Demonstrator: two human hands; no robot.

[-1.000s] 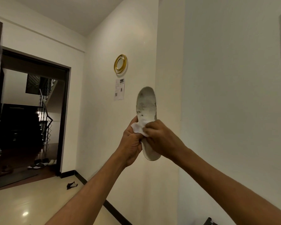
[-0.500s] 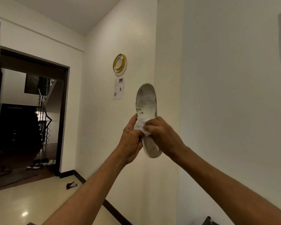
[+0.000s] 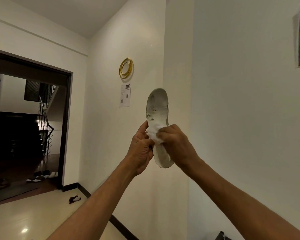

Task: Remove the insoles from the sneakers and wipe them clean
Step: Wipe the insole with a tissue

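- While my left hand (image 3: 141,149) holds the worn grey-white foam insole (image 3: 160,108) upright in the air before the pale wall (image 3: 241,118), toe end up and heel end down, its grip is clenched round the insole's middle from the left edge.
- My right hand (image 3: 176,144) has its grip clenched on a crumpled white wipe (image 3: 152,133), pressing it against the insole's face.
- I judge a slip the main risk. A hard stroke toward the toe could bend the soft foam or pull it from the one-handed hold, dropping it onto the glossy cream floor (image 3: 33,219).
- The dark grime (image 3: 150,110) sits on the toe half, above the wipe, so short strokes near the middle would miss it.
- A bunched wipe may smear dirt rather than lift it.
- No sneakers are in view, so I cannot tell about the second insole.
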